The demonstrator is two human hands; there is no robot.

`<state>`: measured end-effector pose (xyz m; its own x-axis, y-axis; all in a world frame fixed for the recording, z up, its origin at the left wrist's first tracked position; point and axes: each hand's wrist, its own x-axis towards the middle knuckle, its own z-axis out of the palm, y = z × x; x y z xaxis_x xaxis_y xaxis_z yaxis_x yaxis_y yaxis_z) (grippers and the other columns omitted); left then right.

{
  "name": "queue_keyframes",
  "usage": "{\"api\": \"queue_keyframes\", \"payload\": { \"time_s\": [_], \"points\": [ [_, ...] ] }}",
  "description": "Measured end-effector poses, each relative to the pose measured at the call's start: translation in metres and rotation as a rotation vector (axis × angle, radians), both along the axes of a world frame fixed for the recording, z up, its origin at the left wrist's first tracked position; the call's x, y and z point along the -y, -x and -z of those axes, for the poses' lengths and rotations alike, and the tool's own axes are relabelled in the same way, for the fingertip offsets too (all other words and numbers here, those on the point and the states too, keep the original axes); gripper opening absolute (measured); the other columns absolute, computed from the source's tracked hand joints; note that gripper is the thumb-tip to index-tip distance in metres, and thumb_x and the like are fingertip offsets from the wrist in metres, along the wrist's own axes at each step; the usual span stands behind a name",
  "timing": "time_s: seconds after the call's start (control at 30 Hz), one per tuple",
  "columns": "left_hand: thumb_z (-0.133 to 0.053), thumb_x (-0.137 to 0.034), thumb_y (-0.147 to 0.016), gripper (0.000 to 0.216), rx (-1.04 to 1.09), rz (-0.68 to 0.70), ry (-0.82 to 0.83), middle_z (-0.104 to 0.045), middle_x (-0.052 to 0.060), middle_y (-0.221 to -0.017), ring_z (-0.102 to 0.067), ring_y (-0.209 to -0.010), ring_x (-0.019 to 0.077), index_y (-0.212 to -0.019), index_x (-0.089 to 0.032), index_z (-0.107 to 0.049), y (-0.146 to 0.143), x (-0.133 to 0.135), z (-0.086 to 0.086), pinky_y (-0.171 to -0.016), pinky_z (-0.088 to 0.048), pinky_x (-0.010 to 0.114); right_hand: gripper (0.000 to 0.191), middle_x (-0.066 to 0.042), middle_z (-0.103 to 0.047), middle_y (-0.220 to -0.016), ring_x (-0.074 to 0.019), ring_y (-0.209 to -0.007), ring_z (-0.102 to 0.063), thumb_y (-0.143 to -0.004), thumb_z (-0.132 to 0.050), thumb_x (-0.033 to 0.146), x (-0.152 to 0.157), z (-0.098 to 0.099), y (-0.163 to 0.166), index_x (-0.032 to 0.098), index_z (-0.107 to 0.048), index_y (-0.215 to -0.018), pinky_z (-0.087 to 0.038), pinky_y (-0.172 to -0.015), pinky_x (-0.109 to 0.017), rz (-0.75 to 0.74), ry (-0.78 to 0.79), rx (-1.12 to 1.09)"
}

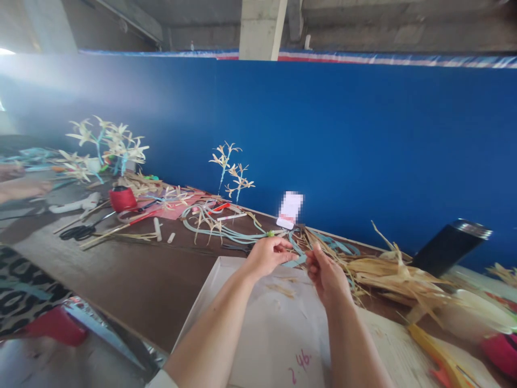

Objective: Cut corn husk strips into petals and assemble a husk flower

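Observation:
Above a white box lid (258, 345), my two hands face each other with a light-blue strip (298, 262) between their fingertips. My left hand (269, 254) has its thumb and fingers closed at the strip's left part. My right hand (329, 275) is closed in a pinch at the strip's other side, its lower fingers curled in. What lies inside each pinch is partly hidden. Just past the hands, a small green piece (270, 234) and dry husk leaves (363, 272) lie on the table.
A phone (290, 210) leans against the blue wall panel (323, 134). Black scissors (78, 231), a red pot (123, 199), a white glue gun (76, 203) and husk flowers (117, 140) stand or lie leftward. On the right are a dark flask (450, 248) and a yellow-handled tool (438, 353). Another person's hand (28, 189) shows far left.

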<state>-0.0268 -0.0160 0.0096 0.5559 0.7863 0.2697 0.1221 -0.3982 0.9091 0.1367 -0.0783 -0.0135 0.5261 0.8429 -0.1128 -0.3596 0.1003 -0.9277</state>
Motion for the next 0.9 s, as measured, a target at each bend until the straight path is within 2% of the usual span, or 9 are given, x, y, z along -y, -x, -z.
{"api": "queue_keyframes", "payload": {
  "time_s": [0.07,0.17,0.23,0.33,0.47,0.57,0.73,0.9],
  "points": [
    [-0.066,-0.053,-0.064,0.049,0.002,-0.002,0.000,-0.066,0.002,-0.076,-0.059,-0.068,0.0144,-0.098,-0.018,-0.066,0.000,0.001,0.000,-0.062,-0.043,0.022,0.028,0.000,-0.061,-0.066,-0.0036,-0.045,-0.040,-0.062,-0.076,0.041,0.000,-0.001,0.001,0.018,-0.071,-0.078,-0.034,-0.037,-0.015,-0.003,-0.010,0.044],
    [-0.064,-0.051,-0.066,0.045,0.000,-0.024,-0.004,-0.066,0.002,-0.072,-0.059,-0.065,0.0141,-0.096,-0.017,-0.066,-0.001,0.001,-0.001,-0.060,-0.042,0.022,0.044,0.000,-0.065,-0.092,-0.0049,-0.052,-0.045,-0.059,-0.079,0.033,0.002,-0.004,0.005,0.027,-0.067,-0.101,-0.037,-0.044,-0.017,-0.063,-0.053,0.096],
    [-0.064,-0.050,-0.067,0.042,-0.008,-0.047,-0.013,-0.066,0.002,-0.072,-0.059,-0.065,0.0141,-0.094,-0.017,-0.067,-0.002,0.001,-0.001,-0.060,-0.042,0.022,0.043,-0.001,-0.064,-0.097,-0.0064,-0.056,-0.047,-0.061,-0.077,0.035,0.004,-0.007,0.008,0.027,-0.067,-0.102,-0.037,-0.046,-0.018,-0.102,-0.050,0.128],
    [-0.063,-0.050,-0.069,0.040,-0.026,-0.062,-0.040,-0.067,0.002,-0.075,-0.060,-0.069,0.0150,-0.094,-0.018,-0.067,-0.002,0.000,0.000,-0.062,-0.043,0.022,0.034,-0.002,-0.063,-0.076,-0.0082,-0.053,-0.043,-0.064,-0.073,0.041,0.005,-0.009,0.012,0.020,-0.070,-0.090,-0.032,-0.045,-0.020,-0.165,-0.047,0.199],
    [-0.060,-0.053,-0.070,0.042,-0.071,-0.073,-0.095,-0.068,0.003,-0.081,-0.061,-0.076,0.0170,-0.094,-0.020,-0.067,-0.001,-0.002,0.002,-0.065,-0.044,0.023,0.034,0.002,-0.050,-0.052,-0.0099,-0.049,-0.039,-0.064,-0.071,0.047,0.004,-0.005,0.013,0.018,-0.070,-0.082,-0.029,-0.046,-0.023,-0.247,-0.028,0.312],
    [-0.060,-0.054,-0.070,0.042,-0.151,-0.089,-0.162,-0.068,0.004,-0.084,-0.061,-0.079,0.0187,-0.095,-0.021,-0.067,0.000,-0.003,0.005,-0.066,-0.043,0.024,0.030,0.003,-0.048,-0.051,-0.0096,-0.048,-0.037,-0.064,-0.071,0.047,0.004,-0.003,0.011,0.019,-0.070,-0.076,-0.027,-0.047,-0.024,-0.246,-0.003,0.437],
    [-0.062,-0.045,-0.072,0.034,-0.315,-0.122,-0.286,-0.068,0.004,-0.084,-0.061,-0.077,0.0193,-0.096,-0.022,-0.067,0.004,-0.005,0.006,-0.066,-0.042,0.025,0.028,0.002,-0.050,-0.051,-0.0101,-0.047,-0.035,-0.061,-0.072,0.048,0.004,-0.004,0.012,0.020,-0.067,-0.062,-0.024,-0.044,-0.025,-0.186,0.025,0.696],
    [-0.063,-0.046,-0.071,0.037,-0.358,-0.091,-0.303,-0.068,0.004,-0.088,-0.061,-0.078,0.0196,-0.099,-0.022,-0.066,0.009,-0.004,0.004,-0.063,-0.039,0.024,0.029,0.003,-0.049,-0.049,-0.0092,-0.045,-0.035,-0.061,-0.072,0.048,0.009,-0.008,0.010,0.020,-0.063,-0.060,-0.024,-0.043,-0.024,-0.253,0.043,0.761]
  ]
}}
